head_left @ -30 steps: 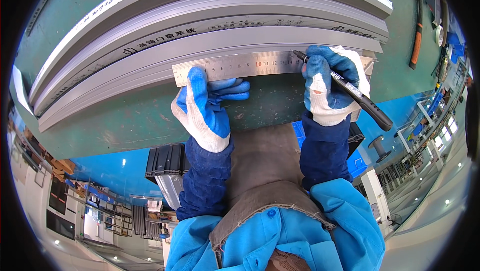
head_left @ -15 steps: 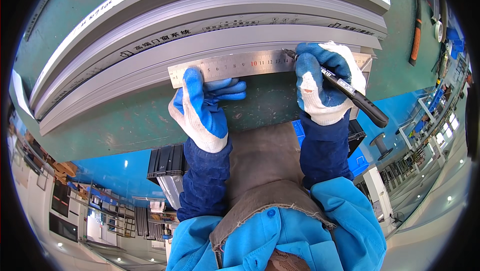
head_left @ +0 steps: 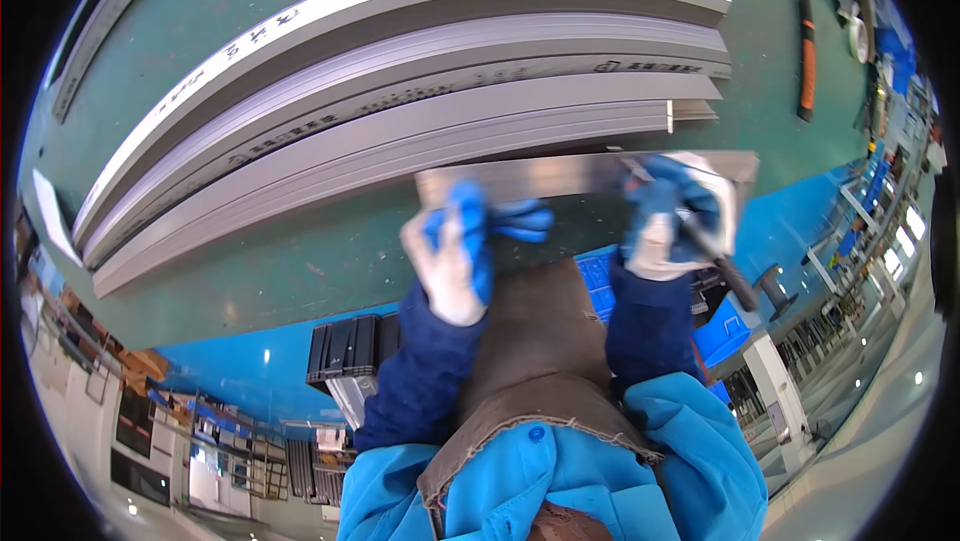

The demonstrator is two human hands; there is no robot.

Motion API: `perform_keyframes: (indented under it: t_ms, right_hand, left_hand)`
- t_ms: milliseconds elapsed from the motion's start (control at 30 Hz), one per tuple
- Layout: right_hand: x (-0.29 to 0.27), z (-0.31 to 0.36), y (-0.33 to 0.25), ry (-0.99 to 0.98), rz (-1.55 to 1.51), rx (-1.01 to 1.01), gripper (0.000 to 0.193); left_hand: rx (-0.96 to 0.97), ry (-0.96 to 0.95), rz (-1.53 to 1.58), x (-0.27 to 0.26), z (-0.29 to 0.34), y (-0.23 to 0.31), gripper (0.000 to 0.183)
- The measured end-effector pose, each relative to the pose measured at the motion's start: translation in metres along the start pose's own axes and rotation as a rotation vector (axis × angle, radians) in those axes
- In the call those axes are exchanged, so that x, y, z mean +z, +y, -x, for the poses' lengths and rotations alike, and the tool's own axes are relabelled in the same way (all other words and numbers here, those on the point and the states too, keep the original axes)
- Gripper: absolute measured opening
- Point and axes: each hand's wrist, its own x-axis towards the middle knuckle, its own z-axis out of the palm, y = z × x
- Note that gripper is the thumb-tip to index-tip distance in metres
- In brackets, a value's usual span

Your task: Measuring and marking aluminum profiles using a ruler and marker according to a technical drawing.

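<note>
A steel ruler (head_left: 560, 177), blurred by motion, is held above the green table, just on my side of the grey metal profiles (head_left: 400, 131). My left hand (head_left: 455, 251), in a blue-and-white work glove, pinches the ruler near its left end with thumb on top; the other fingers point right. Near the ruler's right part, my right hand (head_left: 680, 216), gloved alike, is closed around a black marker pen (head_left: 738, 286) whose tip points up and left. It also appears to grip the ruler, though blur hides the finger contact.
The profiles lie side by side, printed film on some. A hammer with an orange-and-black handle (head_left: 806, 71) and a tape roll (head_left: 857, 39) lie on the green table (head_left: 250, 286) at far right. Black bins (head_left: 345, 351) and a blue crate (head_left: 720, 336) stand below its near edge.
Both hands have moved right and toward me with the ruler, which has come away from the nearest profile. The marker pen stays in my right hand. The whole view has shifted somewhat.
</note>
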Motion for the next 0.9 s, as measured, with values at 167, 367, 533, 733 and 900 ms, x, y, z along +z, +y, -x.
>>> perform_keyframes:
  t_ms: [167,367,533,733,900]
  right_hand:
    - [-0.02,-0.013,0.005,0.17,-0.004,-0.058,0.007]
    - [-0.029,-0.027,0.023,0.119,-0.035,-0.066,0.006]
    - [-0.028,-0.033,0.035,0.09,-0.066,-0.091,0.009]
    - [-0.025,-0.033,0.036,0.104,-0.053,-0.067,0.011]
    - [-0.024,-0.032,0.037,0.114,-0.048,-0.049,0.012]
  left_hand:
    - [0.179,-0.252,0.223,0.055,0.009,-0.016,0.024]
    - [0.088,-0.217,-0.08,0.067,-0.006,-0.002,0.034]
    - [0.063,-0.208,-0.019,0.077,0.0,0.002,0.047]
    - [0.019,-0.237,0.029,0.073,-0.004,0.007,0.045]
    - [0.003,-0.278,0.089,0.07,-0.004,0.007,0.047]
